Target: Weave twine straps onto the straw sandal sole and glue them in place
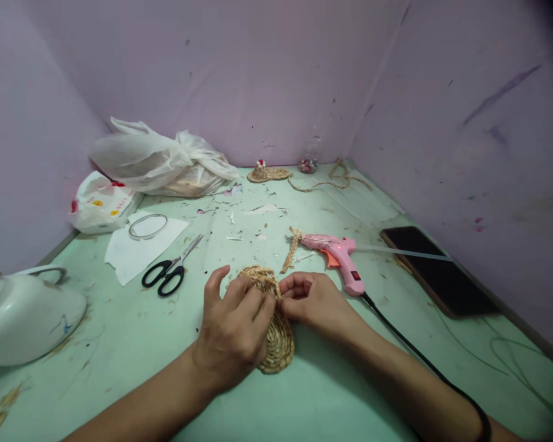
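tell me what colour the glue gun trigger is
The trigger is orange, seen best in the head view.

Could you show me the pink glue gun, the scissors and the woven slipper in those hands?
Pink glue gun (342,249), head view: on its body.
Scissors (181,257), head view: near the pivot.
Woven slipper (279,347), head view: on the sole, toward its near end.

I have a knotted white plastic bag (166,162) near the purple wall (258,73). Left of that bag and nearer me sits a smaller printed bag (104,205). Closer to me than the knotted bag, a wire ring (144,237) lies on white paper (136,253). Well right of it I see a bead jar (308,164) and, farther right and nearer me, a dark phone (442,282).
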A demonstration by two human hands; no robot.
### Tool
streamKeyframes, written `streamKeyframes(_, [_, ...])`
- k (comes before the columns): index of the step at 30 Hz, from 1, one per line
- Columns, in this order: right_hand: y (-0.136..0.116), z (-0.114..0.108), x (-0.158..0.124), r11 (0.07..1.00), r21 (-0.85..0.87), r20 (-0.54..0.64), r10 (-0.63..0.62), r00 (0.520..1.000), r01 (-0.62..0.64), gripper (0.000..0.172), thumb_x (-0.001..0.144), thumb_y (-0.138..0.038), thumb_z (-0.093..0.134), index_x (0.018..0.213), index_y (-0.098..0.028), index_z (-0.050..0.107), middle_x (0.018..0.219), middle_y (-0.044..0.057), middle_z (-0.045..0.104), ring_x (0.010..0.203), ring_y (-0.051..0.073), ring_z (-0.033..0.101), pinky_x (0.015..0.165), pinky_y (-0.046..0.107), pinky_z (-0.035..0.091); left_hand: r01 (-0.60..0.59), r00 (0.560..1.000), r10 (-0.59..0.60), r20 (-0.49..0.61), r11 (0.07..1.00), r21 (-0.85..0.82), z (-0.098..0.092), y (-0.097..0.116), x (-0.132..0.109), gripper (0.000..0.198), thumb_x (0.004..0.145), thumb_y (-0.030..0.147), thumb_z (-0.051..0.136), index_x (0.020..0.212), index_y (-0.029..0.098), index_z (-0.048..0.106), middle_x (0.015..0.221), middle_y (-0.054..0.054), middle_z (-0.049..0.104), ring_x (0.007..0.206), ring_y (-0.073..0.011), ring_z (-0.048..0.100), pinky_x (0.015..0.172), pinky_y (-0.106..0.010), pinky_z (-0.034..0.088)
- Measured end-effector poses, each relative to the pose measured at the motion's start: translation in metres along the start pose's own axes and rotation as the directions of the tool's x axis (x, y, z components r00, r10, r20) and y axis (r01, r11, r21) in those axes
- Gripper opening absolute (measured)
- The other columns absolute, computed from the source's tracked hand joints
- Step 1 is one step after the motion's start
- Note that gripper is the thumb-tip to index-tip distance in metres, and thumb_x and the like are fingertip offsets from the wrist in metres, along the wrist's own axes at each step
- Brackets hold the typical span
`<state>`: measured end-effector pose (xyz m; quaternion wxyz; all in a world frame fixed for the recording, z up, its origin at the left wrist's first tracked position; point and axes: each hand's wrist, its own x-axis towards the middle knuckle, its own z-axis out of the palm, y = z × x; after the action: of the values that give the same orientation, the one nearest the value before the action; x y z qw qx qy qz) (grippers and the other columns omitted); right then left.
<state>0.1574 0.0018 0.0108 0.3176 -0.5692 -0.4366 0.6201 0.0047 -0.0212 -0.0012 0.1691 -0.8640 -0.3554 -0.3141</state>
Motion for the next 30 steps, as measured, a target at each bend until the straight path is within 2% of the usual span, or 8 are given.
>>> streamKeyframes(5, [0.001, 0.002, 0.0, 1.0, 0.019, -0.004, 0.008, 1.0, -0.008, 0.02, 0.049, -0.001, 0.054, 0.062, -0.016, 0.054, 0.048, -0.007, 0.051, 0.044, 0.005, 0.043, 0.046, 0.018, 0.034, -0.033, 0.999, 0.031, 0.026, 0.998, 0.061, 0.0, 0.002, 0.003, 0.021, 0.076, 0.01, 0.045, 0.077, 0.01, 0.066, 0.059, -0.004, 0.057, 0.075, -0.022, 0.052, 0.091, -0.05, 0.03])
streamKeyframes(10, [0.004, 0.002, 0.0, 0.999, 0.045, 0.01, -0.015, 1.0, 0.014, 0.02, 0.048, -0.003, 0.054, 0.063, -0.016, 0.054, 0.051, -0.006, 0.054, 0.046, 0.006, 0.045, 0.046, 0.018, 0.033, -0.02, 0.998, 0.014, 0.068, 0.997, 0.075, 0.001, 0.005, 0.006, 0.018, 0.075, 0.01, 0.048, 0.071, 0.013, 0.065, 0.058, -0.002, 0.055, 0.073, -0.0204, 0.052, 0.093, -0.05, 0.029])
streamKeyframes(15, [0.005, -0.001, 0.002, 0.996, 0.086, 0.074, 0.007, 0.997, -0.013, 0.017, 0.049, -0.004, 0.056, 0.062, -0.015, 0.054, 0.047, -0.007, 0.053, 0.044, 0.005, 0.045, 0.046, 0.019, 0.036, 0.107, 0.991, -0.106, 0.084, 0.994, -0.01, 0.0, 0.003, 0.011, 0.016, 0.07, 0.008, 0.05, 0.07, 0.014, 0.065, 0.06, -0.003, 0.057, 0.072, -0.0202, 0.052, 0.092, -0.051, 0.03])
streamKeyframes(21, [0.005, -0.002, 0.005, 0.991, 0.124, 0.112, 0.03, 0.993, -0.044, 0.017, 0.05, -0.008, 0.061, 0.063, -0.016, 0.054, 0.046, -0.006, 0.054, 0.044, 0.007, 0.048, 0.048, 0.021, 0.04, 0.177, 0.977, -0.173, 0.121, 0.984, -0.02, -0.003, 0.0, 0.013, 0.015, 0.071, 0.009, 0.053, 0.07, 0.016, 0.066, 0.063, -0.003, 0.061, 0.073, -0.0212, 0.052, 0.09, -0.051, 0.031])
streamKeyframes(27, [0.011, 0.0, 0.002, 0.992, 0.121, 0.084, -0.051, 0.995, 0.041, 0.018, 0.051, -0.01, 0.063, 0.065, -0.017, 0.054, 0.051, -0.005, 0.054, 0.049, 0.009, 0.049, 0.05, 0.021, 0.04, 0.322, 0.924, -0.317, 0.214, 0.947, 0.011, -0.002, 0.004, 0.018, 0.016, 0.072, 0.016, 0.053, 0.059, 0.017, 0.063, 0.061, -0.004, 0.061, 0.072, -0.0219, 0.052, 0.087, -0.05, 0.033])
streamKeyframes(30, [0.012, 0.001, 0.0, 0.992, 0.089, 0.058, -0.093, 0.994, 0.087, 0.016, 0.052, -0.008, 0.061, 0.065, -0.017, 0.055, 0.056, -0.005, 0.055, 0.053, 0.009, 0.051, 0.052, 0.021, 0.04, 0.356, 0.898, -0.352, 0.263, 0.934, 0.035, -0.001, 0.009, 0.022, 0.015, 0.069, 0.015, 0.053, 0.056, 0.017, 0.062, 0.062, -0.006, 0.061, 0.071, -0.0225, 0.051, 0.083, -0.049, 0.035])
